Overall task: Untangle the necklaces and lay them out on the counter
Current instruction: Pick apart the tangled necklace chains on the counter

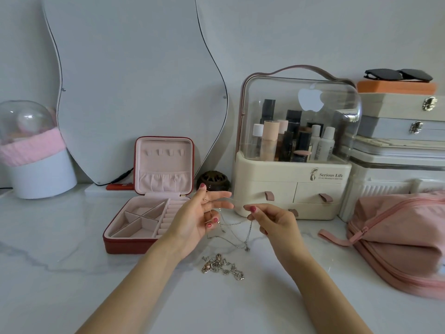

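A thin silver necklace [237,233] hangs in loops between my two hands above the white marble counter [72,273], its small pendant dangling near the counter top. My left hand [197,218] pinches one strand between thumb and a finger, the other fingers spread. My right hand [272,221] pinches another strand of the same chain, fingers curled. Below both hands a tangled heap of silver and rose-coloured chains [222,266] lies on the counter.
An open red jewellery box [147,208] with pink lining stands left of my hands. A cream cosmetics organiser [293,186] with a clear lid is behind, a pink zip bag [397,242] at right, a domed pink container [33,153] far left.
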